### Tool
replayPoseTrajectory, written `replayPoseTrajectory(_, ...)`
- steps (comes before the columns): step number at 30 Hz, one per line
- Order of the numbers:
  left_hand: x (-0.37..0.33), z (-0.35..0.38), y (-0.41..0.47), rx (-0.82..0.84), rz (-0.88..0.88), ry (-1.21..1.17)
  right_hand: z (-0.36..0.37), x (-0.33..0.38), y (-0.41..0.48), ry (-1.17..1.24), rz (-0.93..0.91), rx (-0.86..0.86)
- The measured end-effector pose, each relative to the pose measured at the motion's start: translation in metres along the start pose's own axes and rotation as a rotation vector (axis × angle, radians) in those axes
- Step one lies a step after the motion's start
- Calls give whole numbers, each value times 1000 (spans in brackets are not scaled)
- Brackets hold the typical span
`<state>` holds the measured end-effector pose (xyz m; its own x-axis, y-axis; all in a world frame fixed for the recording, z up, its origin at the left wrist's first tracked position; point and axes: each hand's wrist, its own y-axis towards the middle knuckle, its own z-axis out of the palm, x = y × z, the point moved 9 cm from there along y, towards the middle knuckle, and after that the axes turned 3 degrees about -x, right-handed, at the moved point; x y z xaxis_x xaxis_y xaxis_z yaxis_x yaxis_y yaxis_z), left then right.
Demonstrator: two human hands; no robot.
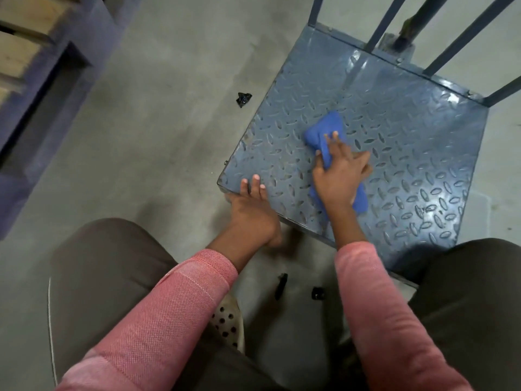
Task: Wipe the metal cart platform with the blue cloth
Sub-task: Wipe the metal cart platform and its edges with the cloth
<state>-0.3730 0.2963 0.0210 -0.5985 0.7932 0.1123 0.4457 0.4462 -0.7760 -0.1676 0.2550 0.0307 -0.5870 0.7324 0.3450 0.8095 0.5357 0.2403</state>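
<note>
Pink-sleeved right hand point(341, 173) on blue cloth point(321, 131) (lengthwise near-to-far) atop metal platform point(408, 136)

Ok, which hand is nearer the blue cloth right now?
Right. The right hand presses on the blue cloth mid-platform; the left hand rests apart from it at the near-left edge of the metal cart platform.

Left grip point(252, 206) rests flat, fingers straight; right grip point(339, 177) presses down, fingers spread

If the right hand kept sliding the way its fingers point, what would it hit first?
Bare platform lies ahead of the right hand and cloth; the first obstacle looks like the upright bars at the far edge.
</note>
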Motion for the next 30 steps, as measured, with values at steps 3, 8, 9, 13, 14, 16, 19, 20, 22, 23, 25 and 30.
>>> replayPoseTrajectory(3,-3,-1,4,-6,-24,11,2,36,-56,-33,-270,123)
replayPoseTrajectory(8,-1,6,-1,-23,-2,39,5,35,-34,56,-250,130)
replayPoseTrajectory(9,3,6,-1,-32,30,68,7,35,-27,57,-241,122)
replayPoseTrajectory(13,40,1,-4,75,239,219,14,37,-10,60,-214,87)
replayPoseTrajectory(14,53,1,-5,115,270,234,15,38,-11,51,-224,81)
replayPoseTrajectory(16,72,2,-5,169,322,198,16,38,-12,32,-251,55)
replayPoseTrajectory(19,77,13,-4,131,374,112,16,37,-12,47,-259,32)
replayPoseTrajectory(20,77,19,-2,82,381,106,17,37,-13,49,-262,28)
replayPoseTrajectory(22,76,31,0,-69,373,129,15,35,-16,51,-278,15)
replayPoseTrajectory(23,76,39,0,-170,356,155,14,34,-20,53,-285,5)
replayPoseTrajectory(25,72,49,-3,-424,302,196,10,30,-33,62,-285,-2)
replayPoseTrajectory(30,55,59,-11,-794,224,-74,-3,33,-75,80,-433,40)
